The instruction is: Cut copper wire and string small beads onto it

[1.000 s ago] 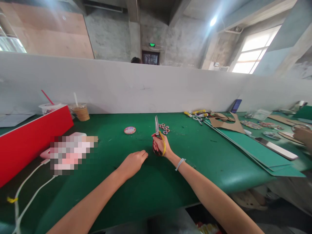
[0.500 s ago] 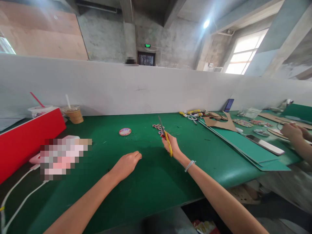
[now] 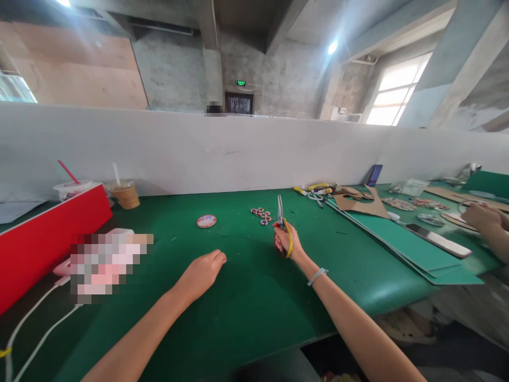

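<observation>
My right hand [image 3: 293, 245] grips scissors [image 3: 280, 210] with yellow and red handles, their blades pointing up and away from me above the table. Just left of the blades lies a loose cluster of small multicoloured pieces [image 3: 261, 215], too small to name. My left hand [image 3: 204, 269] rests on the green table with its fingers curled under; the inside of the hand is hidden. Beyond it lies a flat round disc [image 3: 206, 221] with a red rim and a pale printed face, touched by neither hand.
Left: a red panel [image 3: 51, 249], an iced drink cup [image 3: 126, 195], white cables [image 3: 35, 310]. Right: yellow markers [image 3: 318, 187], cut cardboard [image 3: 362, 202], green sheets [image 3: 401, 239], a phone [image 3: 437, 240]. A co-worker's hand [image 3: 482, 215] is at far right. A white partition [image 3: 238, 154] stands behind.
My right hand has drawn back and right with the scissors, away from the small pieces, which now show more fully. My left hand has shifted slightly. The camera view has tilted a little upward.
</observation>
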Motion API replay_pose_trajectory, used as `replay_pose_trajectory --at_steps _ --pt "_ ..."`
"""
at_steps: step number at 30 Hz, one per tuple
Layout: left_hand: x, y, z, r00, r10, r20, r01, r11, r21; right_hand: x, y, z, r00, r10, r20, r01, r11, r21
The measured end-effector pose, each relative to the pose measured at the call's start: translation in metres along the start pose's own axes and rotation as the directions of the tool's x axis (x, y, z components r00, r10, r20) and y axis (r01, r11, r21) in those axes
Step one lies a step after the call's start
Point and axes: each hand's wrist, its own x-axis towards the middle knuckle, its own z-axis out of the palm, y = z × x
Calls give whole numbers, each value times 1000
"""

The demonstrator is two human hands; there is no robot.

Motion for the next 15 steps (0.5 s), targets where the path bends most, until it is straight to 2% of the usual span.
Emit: replay_pose_trajectory --at_steps 3,6,10,15 --pt "-1 -1 -4 999 -12 -41 11 1000 -11 -1 -3 -3 1000 -9 -20 9 1000 1" --pt "0 1 -4 995 24 -100 -22 1000 20 -6 -9 -4 1000 26 14 -26 1000 17" --pt "0 4 -1 988 75 -137 -67 996 66 -14 -17 0 983 104 153 -110 993 31" --pt "1 6 4 985 132 -109 -121 987 104 -19 -17 4 963 83 257 -91 996 19"
